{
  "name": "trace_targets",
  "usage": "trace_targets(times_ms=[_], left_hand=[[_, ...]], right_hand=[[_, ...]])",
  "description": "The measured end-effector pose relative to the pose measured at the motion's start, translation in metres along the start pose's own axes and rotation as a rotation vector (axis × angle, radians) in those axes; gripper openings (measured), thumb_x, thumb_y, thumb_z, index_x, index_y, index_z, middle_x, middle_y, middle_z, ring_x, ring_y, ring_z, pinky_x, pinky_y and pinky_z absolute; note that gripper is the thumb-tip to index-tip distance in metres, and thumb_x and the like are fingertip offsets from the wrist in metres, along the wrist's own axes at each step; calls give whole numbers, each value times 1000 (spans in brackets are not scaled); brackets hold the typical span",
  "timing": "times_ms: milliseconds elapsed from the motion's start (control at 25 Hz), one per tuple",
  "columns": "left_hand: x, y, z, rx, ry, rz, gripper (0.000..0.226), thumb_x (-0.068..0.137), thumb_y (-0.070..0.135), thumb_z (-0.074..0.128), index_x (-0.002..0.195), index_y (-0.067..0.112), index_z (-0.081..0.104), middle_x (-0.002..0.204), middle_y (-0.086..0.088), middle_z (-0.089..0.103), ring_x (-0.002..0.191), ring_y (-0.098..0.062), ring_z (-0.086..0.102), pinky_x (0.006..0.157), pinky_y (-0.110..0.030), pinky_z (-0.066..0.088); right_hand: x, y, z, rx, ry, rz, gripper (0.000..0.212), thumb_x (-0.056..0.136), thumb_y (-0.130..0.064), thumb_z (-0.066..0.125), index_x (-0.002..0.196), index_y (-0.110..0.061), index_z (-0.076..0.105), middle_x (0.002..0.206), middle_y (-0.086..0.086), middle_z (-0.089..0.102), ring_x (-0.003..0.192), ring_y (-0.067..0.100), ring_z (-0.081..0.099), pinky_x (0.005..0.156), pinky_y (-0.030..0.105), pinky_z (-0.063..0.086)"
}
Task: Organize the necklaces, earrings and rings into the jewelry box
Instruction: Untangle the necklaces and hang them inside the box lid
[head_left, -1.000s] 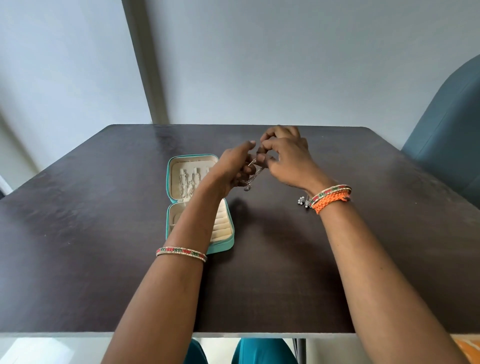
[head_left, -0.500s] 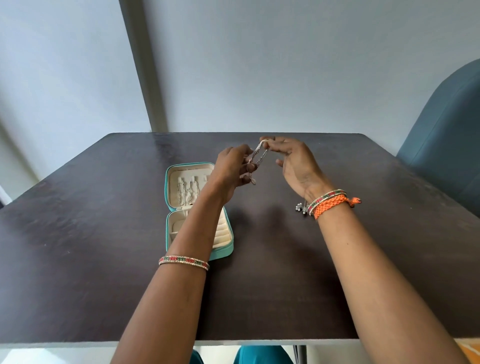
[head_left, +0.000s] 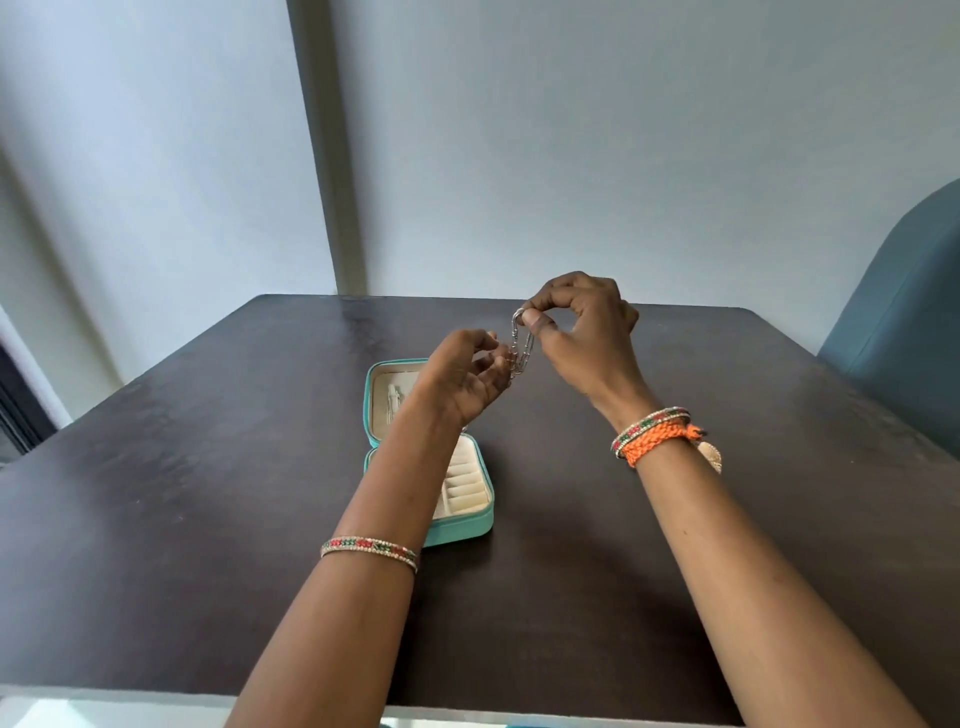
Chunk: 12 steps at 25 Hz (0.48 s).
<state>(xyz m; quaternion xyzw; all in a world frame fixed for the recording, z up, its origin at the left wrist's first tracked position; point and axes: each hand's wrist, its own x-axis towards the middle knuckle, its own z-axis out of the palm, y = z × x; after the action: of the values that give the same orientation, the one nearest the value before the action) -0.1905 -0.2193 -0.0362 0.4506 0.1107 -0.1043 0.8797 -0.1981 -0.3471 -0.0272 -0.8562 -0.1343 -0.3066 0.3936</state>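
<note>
A silver chain necklace (head_left: 522, 345) hangs folded in loops above the dark table. My right hand (head_left: 582, 332) pinches its top end between thumb and forefinger. My left hand (head_left: 462, 376) holds the lower end with curled fingers, palm turned up. Below and left of the hands lies the open teal jewelry box (head_left: 462, 530), its cream lid showing hung pieces (head_left: 393, 400) and its base showing ring rolls (head_left: 460, 480). My left forearm hides part of the box.
The dark wooden table (head_left: 675, 571) reaches to a pale wall. A teal chair (head_left: 904, 332) stands at the right edge. Bracelets sit on both wrists, an orange braided one (head_left: 657, 441) on the right.
The hands rose and drew apart vertically. My right hand lifted the chain's top end higher, so the necklace now hangs stretched between the two hands. The view tilted upward.
</note>
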Motion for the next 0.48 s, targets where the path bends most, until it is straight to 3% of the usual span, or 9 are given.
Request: trace_targets(times_ms=[120,200,280,360,400,480], left_hand=[[-6,12,-12,-18,42,114,20,91,-1,37,76,9,47,76,-9,52,45,-11,55,40,-14,45],[-5,24,-28,57,132,304,21,92,3,40,75,12,50,74,-4,58,41,-9,54,39,-15,43],[0,37,-52,260,343,588,20,89,7,45,72,15,52,70,-4,59,46,-14,53,43,-20,42],[6,47,-80,572,587,784,15,85,13,46,73,13,56,72,-7,61,61,-23,55,56,-29,44],[10,48,-91,732,655,792,15,85,15,47,78,11,59,76,-9,63,70,-27,57,63,-31,42],[21,41,-111,972,645,713,22,91,20,46,81,6,59,81,-15,64,81,-33,59,67,-32,39]], right_hand=[[6,-12,3,4,-5,-23,16,85,-21,64,75,-34,62,96,-16,57,112,7,41,86,25,17],[7,-19,7,21,1,-35,19,85,-21,64,73,-35,60,92,-19,56,111,6,42,87,26,18],[6,-27,12,37,-15,-37,19,85,-21,64,72,-34,61,87,-21,55,110,5,42,88,26,17],[6,-33,20,50,-29,-44,18,85,-21,64,72,-33,62,86,-22,54,110,6,43,89,26,18],[5,-35,22,54,-33,-45,19,85,-21,64,71,-34,61,85,-22,54,111,7,43,89,26,18],[4,-39,28,62,-49,-48,19,85,-22,64,71,-34,62,88,-20,56,111,7,43,89,26,18]])
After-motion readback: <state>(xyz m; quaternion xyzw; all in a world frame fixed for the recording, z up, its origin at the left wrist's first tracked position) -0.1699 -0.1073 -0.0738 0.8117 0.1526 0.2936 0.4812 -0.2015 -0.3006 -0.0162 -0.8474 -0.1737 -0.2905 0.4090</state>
